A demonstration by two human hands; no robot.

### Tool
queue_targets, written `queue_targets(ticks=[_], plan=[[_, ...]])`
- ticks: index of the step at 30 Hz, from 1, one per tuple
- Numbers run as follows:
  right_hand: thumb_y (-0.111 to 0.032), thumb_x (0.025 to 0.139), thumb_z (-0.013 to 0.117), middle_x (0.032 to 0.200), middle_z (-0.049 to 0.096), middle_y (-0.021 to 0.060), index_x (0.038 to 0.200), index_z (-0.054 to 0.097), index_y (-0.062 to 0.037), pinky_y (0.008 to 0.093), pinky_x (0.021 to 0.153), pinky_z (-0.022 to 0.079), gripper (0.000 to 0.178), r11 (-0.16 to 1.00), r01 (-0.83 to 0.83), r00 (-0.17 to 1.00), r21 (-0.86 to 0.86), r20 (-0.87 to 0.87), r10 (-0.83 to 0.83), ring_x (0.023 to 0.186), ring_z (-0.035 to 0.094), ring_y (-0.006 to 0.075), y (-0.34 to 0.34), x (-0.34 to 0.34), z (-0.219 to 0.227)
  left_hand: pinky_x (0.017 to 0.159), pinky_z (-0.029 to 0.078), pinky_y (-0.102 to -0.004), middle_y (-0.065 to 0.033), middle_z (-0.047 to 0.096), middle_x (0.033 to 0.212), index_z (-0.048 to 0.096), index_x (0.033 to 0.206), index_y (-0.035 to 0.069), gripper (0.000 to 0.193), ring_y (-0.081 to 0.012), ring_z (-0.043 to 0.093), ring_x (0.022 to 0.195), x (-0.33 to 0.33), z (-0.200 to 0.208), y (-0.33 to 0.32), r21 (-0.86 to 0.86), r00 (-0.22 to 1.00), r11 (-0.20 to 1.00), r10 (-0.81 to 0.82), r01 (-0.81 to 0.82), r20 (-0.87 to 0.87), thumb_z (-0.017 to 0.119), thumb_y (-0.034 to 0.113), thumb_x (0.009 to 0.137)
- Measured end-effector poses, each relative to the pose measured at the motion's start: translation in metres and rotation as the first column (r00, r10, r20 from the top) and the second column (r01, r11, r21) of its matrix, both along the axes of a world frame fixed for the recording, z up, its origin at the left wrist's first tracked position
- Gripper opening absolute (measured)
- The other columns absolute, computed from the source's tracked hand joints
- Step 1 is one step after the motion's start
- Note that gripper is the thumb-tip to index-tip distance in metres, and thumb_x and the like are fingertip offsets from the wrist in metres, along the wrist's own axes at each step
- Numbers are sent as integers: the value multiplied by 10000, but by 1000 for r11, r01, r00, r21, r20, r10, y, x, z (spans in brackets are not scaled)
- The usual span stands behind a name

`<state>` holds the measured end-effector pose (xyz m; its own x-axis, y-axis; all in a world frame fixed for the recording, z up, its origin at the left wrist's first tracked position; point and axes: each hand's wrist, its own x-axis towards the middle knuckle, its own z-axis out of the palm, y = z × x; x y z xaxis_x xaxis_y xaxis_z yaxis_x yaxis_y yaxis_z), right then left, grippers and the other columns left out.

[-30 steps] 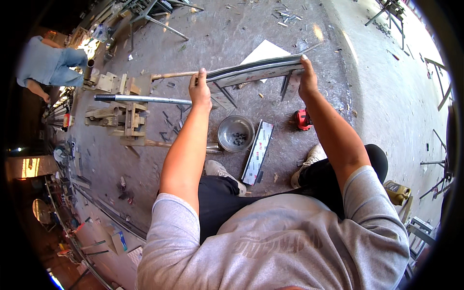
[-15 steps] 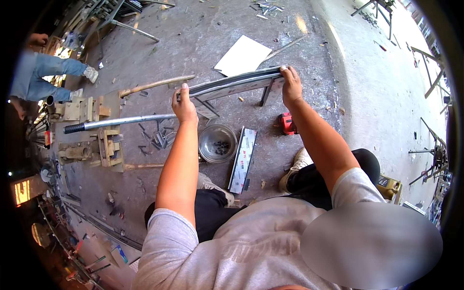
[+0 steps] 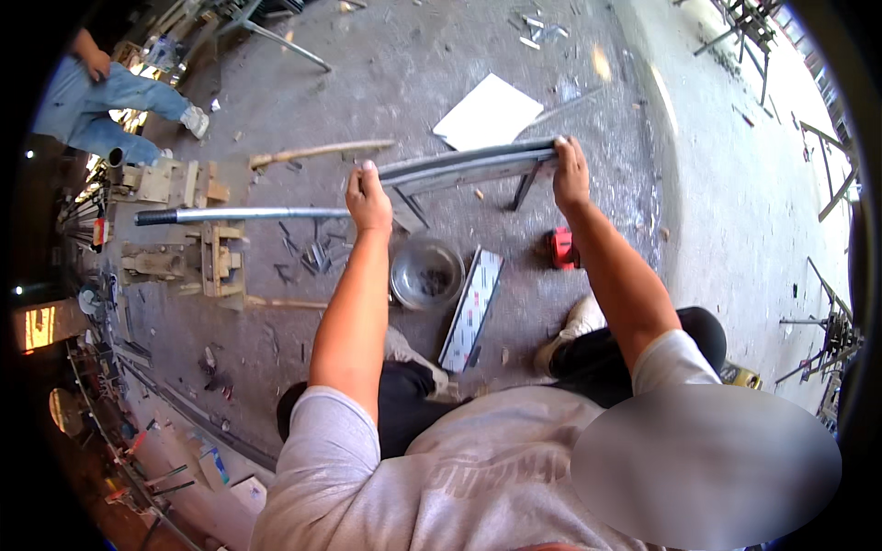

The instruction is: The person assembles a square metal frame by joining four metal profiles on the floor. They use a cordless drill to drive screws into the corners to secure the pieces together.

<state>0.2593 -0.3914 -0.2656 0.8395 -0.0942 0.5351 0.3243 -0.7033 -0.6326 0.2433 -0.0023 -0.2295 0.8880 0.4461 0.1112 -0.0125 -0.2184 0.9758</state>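
Observation:
My left hand [image 3: 369, 197] is closed round the left end of a long grey metal frame piece [image 3: 467, 165], thumb on top. At the opposite end, my right hand [image 3: 571, 174] grips the same frame. It is held up over the floor in front of me, its long edge crosswise, with shorter bars reaching down from it. Below it stands a round metal bowl [image 3: 401, 268] with small dark pieces inside. A narrow panel in printed film [image 3: 472, 310] lies beside the bowl. Near my right forearm is a red tool or battery [image 3: 562, 248], partly hidden by the arm.
A white sheet [image 3: 490, 110] lies beyond the frame. To the left are a black-gripped metal bar [image 3: 266, 215], a wooden pole [image 3: 322, 151], worn clamp-like blocks [image 3: 220, 262] and metal offcuts [image 3: 319, 255]. A person in blue jeans [image 3: 138, 92] is at the far left. Metal stands [image 3: 749, 46] are at right.
The whole view has shifted, so floor things appear further right. The frame has tilted slightly, showing less of its printed face. Both hands keep their hold.

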Motion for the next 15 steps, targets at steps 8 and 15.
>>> queue_targets(ticks=[8,15], plan=[[-151,1040,458,1092,593,185,1072,627,9,371,870,469,235,825,62,950,562,-287,124,928,570,323,45,12,103,775,404,-293,29,527,875,636,927,49,338,-107,445,838,11,33,9,-150,998,987,57,-55,10,588,345,1084],[-259,1060,478,983,579,111,1034,608,11,351,853,443,300,894,73,976,442,-215,26,899,533,231,42,14,62,742,356,-290,42,441,805,550,824,72,361,-102,383,796,26,29,10,-189,997,982,35,-21,69,597,321,1082]])
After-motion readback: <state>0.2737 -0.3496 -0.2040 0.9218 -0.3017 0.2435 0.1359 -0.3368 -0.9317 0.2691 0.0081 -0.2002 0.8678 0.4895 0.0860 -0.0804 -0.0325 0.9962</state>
